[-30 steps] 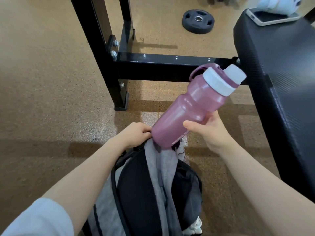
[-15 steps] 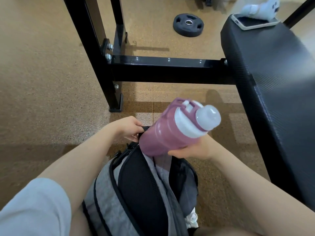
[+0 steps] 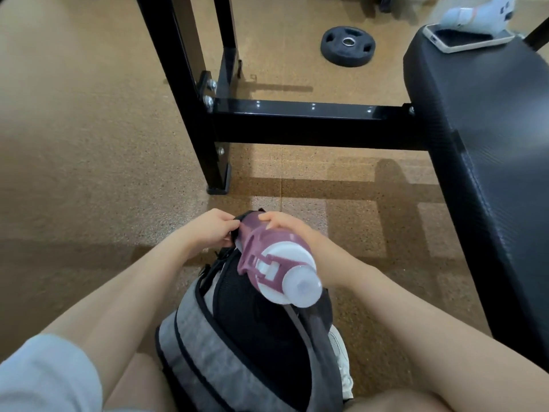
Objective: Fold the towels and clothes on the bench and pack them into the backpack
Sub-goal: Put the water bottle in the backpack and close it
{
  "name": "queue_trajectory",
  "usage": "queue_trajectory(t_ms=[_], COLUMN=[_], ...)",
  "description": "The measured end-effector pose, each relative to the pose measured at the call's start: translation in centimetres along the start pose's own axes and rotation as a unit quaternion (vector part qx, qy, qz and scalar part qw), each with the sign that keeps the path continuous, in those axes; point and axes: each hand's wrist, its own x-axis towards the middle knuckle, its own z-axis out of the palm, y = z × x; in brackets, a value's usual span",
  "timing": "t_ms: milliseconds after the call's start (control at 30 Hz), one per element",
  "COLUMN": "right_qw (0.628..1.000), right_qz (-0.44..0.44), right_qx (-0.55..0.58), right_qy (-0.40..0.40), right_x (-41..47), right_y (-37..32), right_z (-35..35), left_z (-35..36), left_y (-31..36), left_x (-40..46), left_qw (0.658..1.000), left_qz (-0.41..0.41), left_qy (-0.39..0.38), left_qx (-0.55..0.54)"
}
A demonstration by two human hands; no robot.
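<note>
Head view: a tan gym floor (image 3: 74,144) with a black bench (image 3: 481,138) at right. A grey backpack (image 3: 208,352) stands upright (between the knees). The left hand (image 3: 212,230) pinches its top edge; the right hand (image 3: 292,230) grasps a mauve bottle (image 3: 267,260), base down at the opening.

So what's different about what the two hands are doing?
The left hand pinches the dark edge of the backpack, while the right hand curls over the pink bottle. The left hand sits beside the bottle's bottom end; the right hand lies on top of it. Both hands are holding something at the top of the backpack.
</note>
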Motion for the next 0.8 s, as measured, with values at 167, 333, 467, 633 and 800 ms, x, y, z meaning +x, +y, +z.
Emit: queue_trajectory(t_ms=[167,333,467,633,800], right_qw=[0.999,1.0,0.993,0.926,0.897], right_qz=[-0.036,-0.006,0.097,0.299,0.363], right_qx=[0.01,0.004,-0.056,0.231,0.232], right_qy=[0.014,0.0,-0.028,-0.006,-0.098], right_x=[1.2,1.3,1.0,1.9,3.1], right_y=[-1.8,-0.5,1.6,6.1,9.4], right_z=[0.8,1.1,1.3,1.5,2.8], left_z=[0.3,0.7,0.8,1.1,0.7], left_y=[0.2,0.4,0.5,0.2,-0.1], left_x=[-2.0,-1.4,-1.2,-1.5,-1.4], left_qw=[0.993,0.994,0.994,0.994,0.992], left_qz=[-0.02,-0.032,-0.056,-0.047,-0.038], left_qy=[-0.061,-0.036,-0.057,-0.058,-0.055], left_qx=[-0.095,-0.093,-0.073,-0.074,-0.105])
